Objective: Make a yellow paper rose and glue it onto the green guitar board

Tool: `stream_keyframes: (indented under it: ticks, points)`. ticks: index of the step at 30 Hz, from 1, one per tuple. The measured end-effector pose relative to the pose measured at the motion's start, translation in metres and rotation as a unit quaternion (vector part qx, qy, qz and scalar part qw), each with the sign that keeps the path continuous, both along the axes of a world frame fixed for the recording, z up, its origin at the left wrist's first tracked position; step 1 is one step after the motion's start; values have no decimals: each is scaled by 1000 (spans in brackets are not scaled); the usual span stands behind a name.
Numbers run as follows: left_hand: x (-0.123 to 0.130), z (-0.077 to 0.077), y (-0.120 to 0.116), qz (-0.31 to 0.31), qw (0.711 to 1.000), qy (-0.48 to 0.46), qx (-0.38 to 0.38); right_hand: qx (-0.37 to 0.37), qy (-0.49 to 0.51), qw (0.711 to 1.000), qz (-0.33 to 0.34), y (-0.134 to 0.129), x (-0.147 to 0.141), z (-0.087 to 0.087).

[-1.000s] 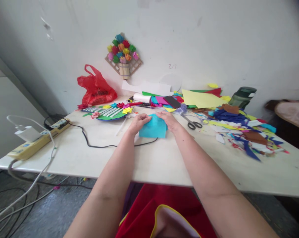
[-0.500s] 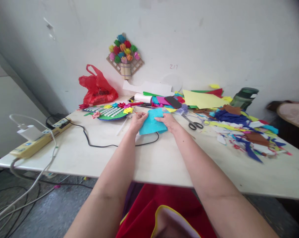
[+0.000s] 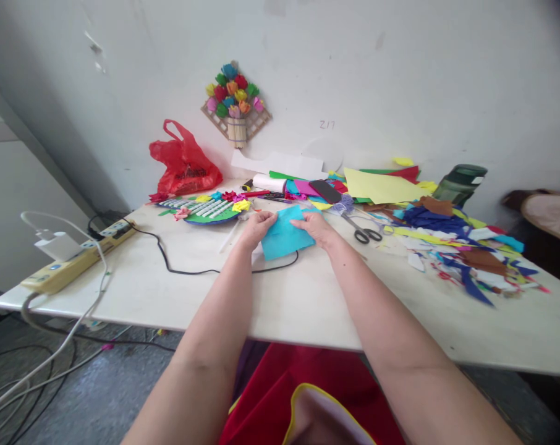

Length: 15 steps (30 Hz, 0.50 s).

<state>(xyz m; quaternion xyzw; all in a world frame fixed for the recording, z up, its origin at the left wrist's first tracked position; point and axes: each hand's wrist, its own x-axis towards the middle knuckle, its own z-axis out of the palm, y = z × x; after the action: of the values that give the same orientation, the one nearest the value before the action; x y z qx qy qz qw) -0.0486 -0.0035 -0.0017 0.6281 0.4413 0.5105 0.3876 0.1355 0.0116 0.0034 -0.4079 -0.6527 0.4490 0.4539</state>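
Between my hands, over the middle of the table, is a sheet of light blue paper (image 3: 284,236). My left hand (image 3: 260,226) pinches its left edge. My right hand (image 3: 316,227) grips the upper right side, thumb on the front of the sheet and fingers behind it, mostly hidden. Beyond my left hand lies a green board (image 3: 224,216) bearing white rolled sticks and coloured paper flowers. Black-handled scissors (image 3: 367,235) rest right of my right hand. A black cable (image 3: 191,272) runs along the tabletop and passes just below the blue paper.
At the left edge sits a yellow power strip (image 3: 64,272) with a white charger (image 3: 59,246). A red plastic bag (image 3: 187,167) stands at the back left. Paper scraps (image 3: 484,259) spread over the right side, in front of a green bottle (image 3: 460,182). A phone (image 3: 325,191) lies at the back.
The blue paper has tilted slightly between my hands, its lower edge now slanting up to the right. Both hands keep their hold. The whole view has shifted a little.
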Motion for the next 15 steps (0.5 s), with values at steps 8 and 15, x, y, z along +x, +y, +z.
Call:
stream_keyframes:
  ticks: [8, 15]
  points:
    - [4, 0, 1, 42, 999, -19, -1, -33, 74, 997, -2, -1, 0, 4]
    - [3, -4, 3, 40, 998, -48, 3, -39, 117, 992, 27, 0, -2, 2]
